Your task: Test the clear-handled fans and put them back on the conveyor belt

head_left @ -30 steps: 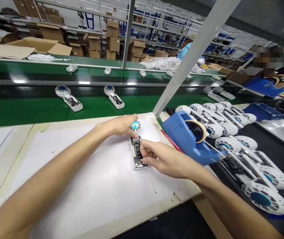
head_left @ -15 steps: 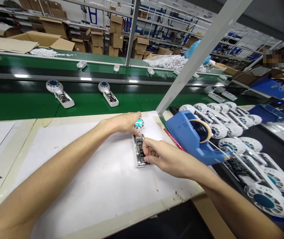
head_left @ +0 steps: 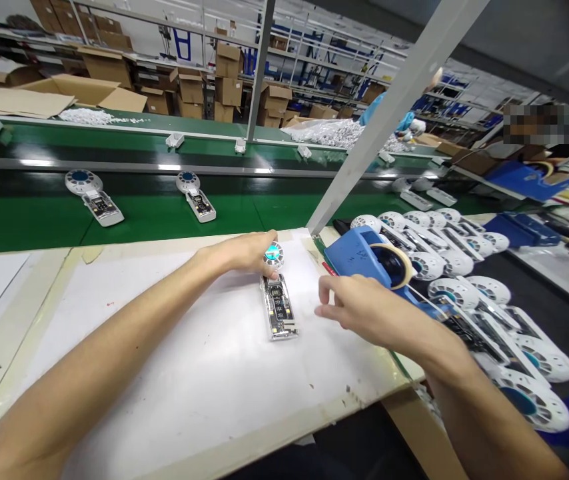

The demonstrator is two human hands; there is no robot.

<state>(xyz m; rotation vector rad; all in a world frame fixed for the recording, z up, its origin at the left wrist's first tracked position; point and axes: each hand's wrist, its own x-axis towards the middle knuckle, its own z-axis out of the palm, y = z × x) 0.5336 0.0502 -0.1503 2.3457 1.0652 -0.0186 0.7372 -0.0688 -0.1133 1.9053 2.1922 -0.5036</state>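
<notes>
A white device [head_left: 279, 308] with a round vented head and an open handle showing a dark circuit board lies on the white-covered table [head_left: 184, 387]. My left hand [head_left: 254, 255] grips its round head, thumb at the neck. Right of the handle, my right hand [head_left: 347, 300] hovers apart from the device, its fingers curled but spread from one another, with nothing visible between them. Just behind my right hand stands a blue tape dispenser [head_left: 357, 253] with a roll of tape.
Several similar devices [head_left: 452, 293] lie in rows on the right. Two more [head_left: 197, 199] sit on the green conveyor [head_left: 149, 213] beyond the table. A slanted metal post [head_left: 364, 140] rises behind the dispenser. Small white parts [head_left: 240, 145] line the far ledge.
My right hand has moved right, off the device's handle, and its fingers have opened. My left hand still holds the head. The devices on the conveyor appear further left.
</notes>
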